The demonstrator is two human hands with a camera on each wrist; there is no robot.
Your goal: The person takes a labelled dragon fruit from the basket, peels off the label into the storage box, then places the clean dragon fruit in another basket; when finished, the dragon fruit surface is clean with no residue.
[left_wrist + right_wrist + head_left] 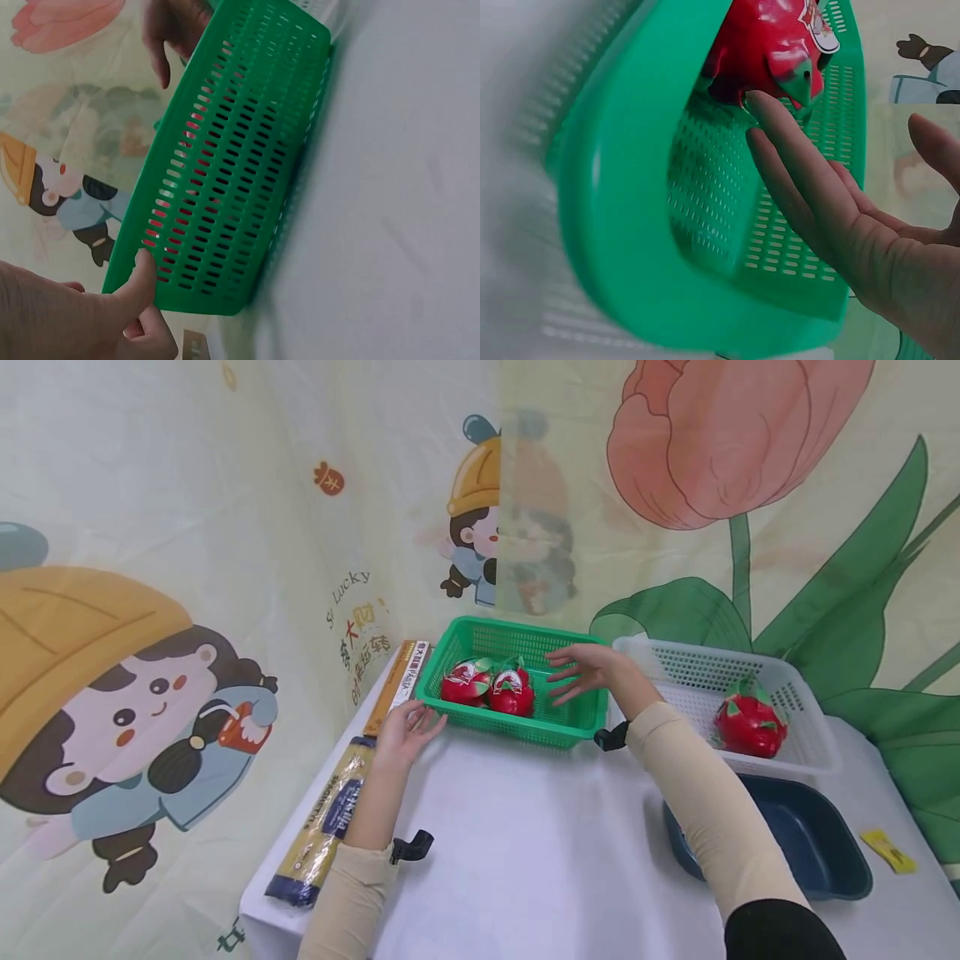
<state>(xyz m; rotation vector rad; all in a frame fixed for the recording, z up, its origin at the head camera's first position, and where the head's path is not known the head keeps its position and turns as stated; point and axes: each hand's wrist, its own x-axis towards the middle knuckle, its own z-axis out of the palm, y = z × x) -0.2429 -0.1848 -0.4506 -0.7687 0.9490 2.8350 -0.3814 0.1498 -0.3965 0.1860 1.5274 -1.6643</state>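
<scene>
Pack [324, 818] lies front-left of the green basket [513, 728]; label appears to read "SPAGHETTI". Left hand [405, 731] at the basket's near left corner, fingers loosely bent — contact unclear. Right hand [588, 670] over its right end, fingers spread, holding nothing. Two red fruits [465, 683] [512, 692] inside; third fruit [752, 722] in white basket [684, 691], to its right — judged partway. Behind it, curtain [390, 485] reads "Lucky".

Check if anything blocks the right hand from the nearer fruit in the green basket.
Nothing visible does: only open space lies between the right hand, over the green basket, and the nearer fruit.
</scene>
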